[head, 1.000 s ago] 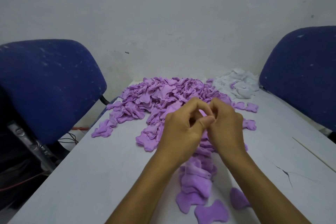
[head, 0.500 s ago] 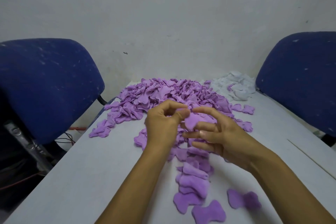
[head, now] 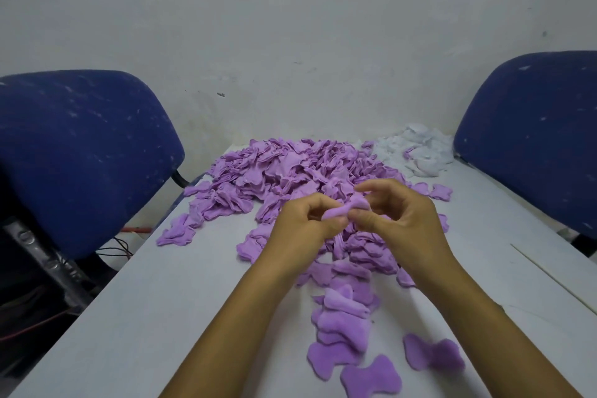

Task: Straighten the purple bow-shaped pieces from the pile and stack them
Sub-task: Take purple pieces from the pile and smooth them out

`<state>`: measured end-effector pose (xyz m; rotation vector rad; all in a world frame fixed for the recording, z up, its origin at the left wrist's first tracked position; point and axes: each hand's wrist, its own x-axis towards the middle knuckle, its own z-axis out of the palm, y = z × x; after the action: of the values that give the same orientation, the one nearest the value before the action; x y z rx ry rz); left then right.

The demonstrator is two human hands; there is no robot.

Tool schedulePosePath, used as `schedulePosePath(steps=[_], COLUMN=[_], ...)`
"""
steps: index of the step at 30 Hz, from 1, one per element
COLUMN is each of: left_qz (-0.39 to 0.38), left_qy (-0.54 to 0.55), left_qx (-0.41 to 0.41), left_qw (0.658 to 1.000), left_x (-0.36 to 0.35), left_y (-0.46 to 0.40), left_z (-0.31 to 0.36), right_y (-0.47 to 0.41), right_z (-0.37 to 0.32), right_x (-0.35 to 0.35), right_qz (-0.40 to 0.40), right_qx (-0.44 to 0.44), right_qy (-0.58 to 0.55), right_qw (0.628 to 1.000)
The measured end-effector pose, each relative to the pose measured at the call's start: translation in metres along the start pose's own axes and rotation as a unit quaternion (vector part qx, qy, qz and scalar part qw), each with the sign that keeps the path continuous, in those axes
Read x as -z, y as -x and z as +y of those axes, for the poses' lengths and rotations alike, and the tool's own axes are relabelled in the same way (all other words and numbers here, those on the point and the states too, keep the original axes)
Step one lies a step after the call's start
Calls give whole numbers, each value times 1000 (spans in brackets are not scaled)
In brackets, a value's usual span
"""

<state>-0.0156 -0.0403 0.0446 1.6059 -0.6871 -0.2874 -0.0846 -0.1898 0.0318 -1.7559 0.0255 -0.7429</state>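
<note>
**Both hands pinch one purple piece above the pile**

At the centre of the frame I see both hands raised over the table (head: 135,300), sharing a single purple bow-shaped piece (head: 344,209). My left hand (head: 302,229) has its fingers curled in, thumb and fingertips clamped on the left end of the piece. My right hand (head: 402,220) pinches the right end, with its thumb lying along the lower edge and the index finger arched over the top. The piece runs slightly uphill from left to right between them and looks partly curled rather than flat.

Behind and under the hands, the big purple pile (head: 284,171) spreads across the upper middle of the table, reaching the far edge by the wall (head: 290,26). Loose pieces trail off its left side toward the table's edge.

Lower in the frame, between my forearms, a stack of straightened pieces (head: 344,323) lies overlapping in a rough column running toward the bottom edge. Just below it one flat piece (head: 371,376) lies alone, and to its right another single piece (head: 433,355) rests apart from the stack, blurred in this view.

At the upper right of the pile sits a heap of white pieces (head: 416,152), touching the purple ones. A blue chair (head: 74,155) stands at the left of the frame and a second blue chair (head: 536,132) at the right.
</note>
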Motion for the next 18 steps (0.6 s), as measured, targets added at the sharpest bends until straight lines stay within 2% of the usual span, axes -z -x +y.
schedulePosePath(steps=[3, 5, 8, 10, 13, 16, 18], left_qz=[16, -18, -72, -39, 18, 6, -11], left_qy=[32, 128, 235, 213, 99, 15, 5], left_qx=[35, 85, 110, 108, 49, -15, -21], left_qw=[999, 988, 963, 970, 994, 1000, 1000], left_x=[-6, -7, -8, -9, -9, -8, -8], left_y=[1, 1, 1, 1, -1, -1, 0], left_z=[0, 1, 1, 0, -5, -7, -7], right_y=[-1, -1, -1, 1, 2, 1, 1], right_z=[-1, -1, 0, 0, -4, -5, -4], right_x=[-2, -3, -1, -1, -2, -1, 0], right_qz=[18, 20, 27, 21, 5, 1, 2], right_qx=[0, 7, 16, 24, 30, 24, 11], right_qy=[-16, -3, 54, 73, 54, 22, 0], right_qw=[1000, 1000, 998, 997, 998, 999, 1000])
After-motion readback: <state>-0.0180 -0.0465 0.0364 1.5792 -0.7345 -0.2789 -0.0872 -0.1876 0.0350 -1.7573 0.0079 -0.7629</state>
